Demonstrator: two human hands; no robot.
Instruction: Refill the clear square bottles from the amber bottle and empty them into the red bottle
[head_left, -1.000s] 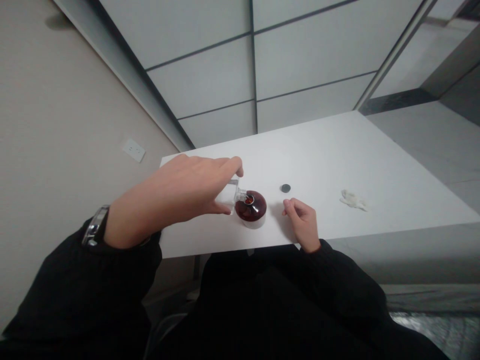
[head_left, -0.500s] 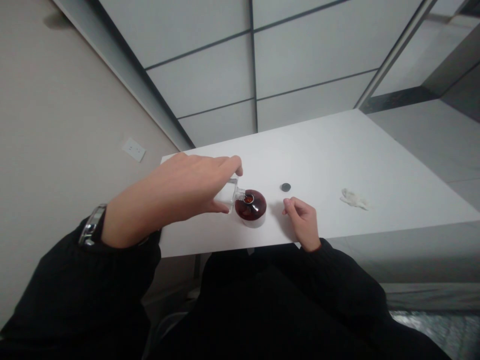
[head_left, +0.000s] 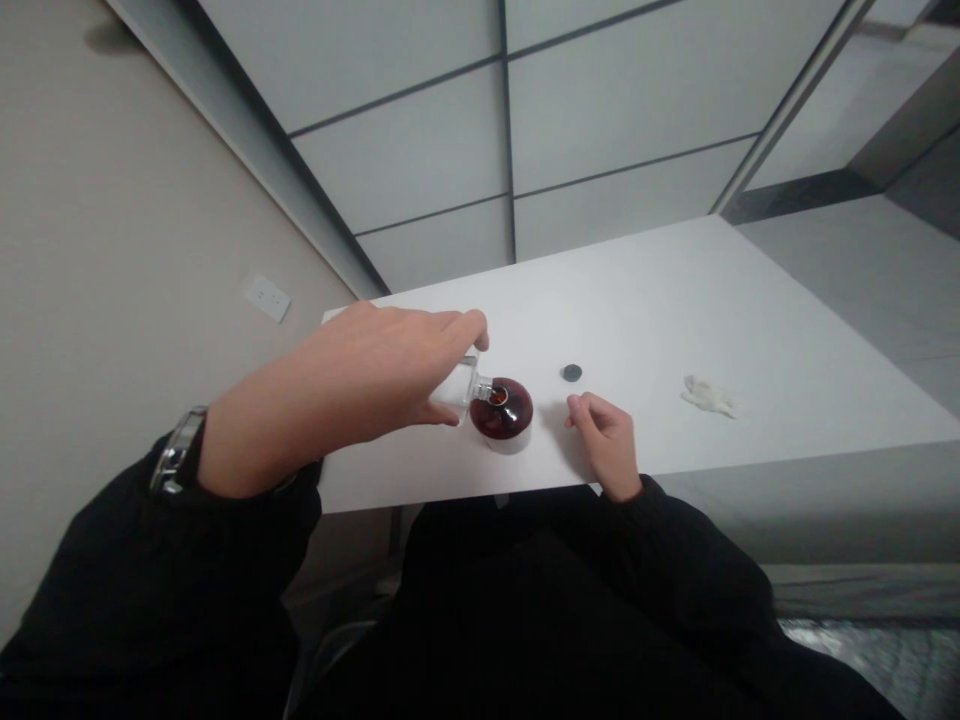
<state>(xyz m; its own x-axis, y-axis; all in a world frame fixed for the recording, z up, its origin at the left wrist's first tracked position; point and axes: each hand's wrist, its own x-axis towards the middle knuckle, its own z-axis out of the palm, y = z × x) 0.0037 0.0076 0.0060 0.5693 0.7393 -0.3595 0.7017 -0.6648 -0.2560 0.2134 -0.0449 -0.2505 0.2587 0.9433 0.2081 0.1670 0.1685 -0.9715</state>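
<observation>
My left hand is closed around a small clear bottle, tipped nearly on its side, its neck pointing right. The bottle's mouth is at the open mouth of a round amber bottle, which stands upright on the white table. Whether liquid is running between them is too small to tell. My right hand rests on the table to the right of the amber bottle, fingers curled in, with no object visible in it. Just beyond it lies a dark round cap.
A crumpled whitish cloth or tissue lies on the right part of the table. Behind the table stand pale panelled doors. The wall on the left carries a socket. The table's front edge runs close to my body.
Almost nothing differs. My left hand and the tilted clear bottle have shifted very slightly to the right; the right hand, cap and amber bottle stay in place.
</observation>
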